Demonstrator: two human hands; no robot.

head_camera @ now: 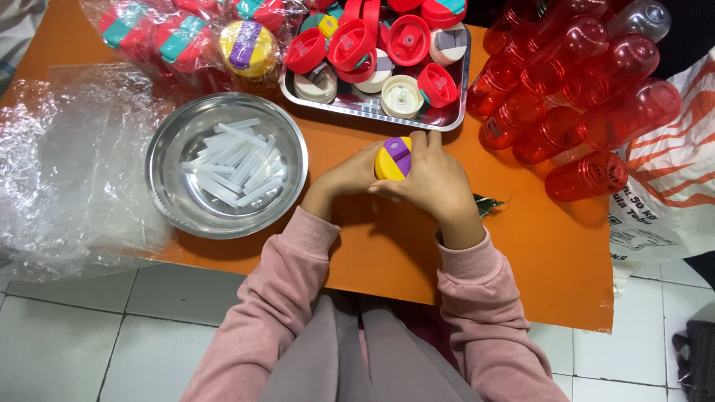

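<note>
left hand (344,176): fingers curled | right hand (434,179): fingers curled, hands touching

Bowl (167,141) left of lid (392,158), bottles (588,97) right, tray (447,119) behind.

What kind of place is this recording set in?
Likely a small bottle-assembly workstation: both hands hold a yellow lid, beside a tray of lids, a steel bowl of straws and stacked red bottles.

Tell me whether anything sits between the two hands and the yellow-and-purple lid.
Nothing visible does. Both the left hand and the right hand already grip the yellow and purple lid directly, over the orange table. The steel bowl of white straws lies off to the left, and the tray of lids beyond the hands.
</note>
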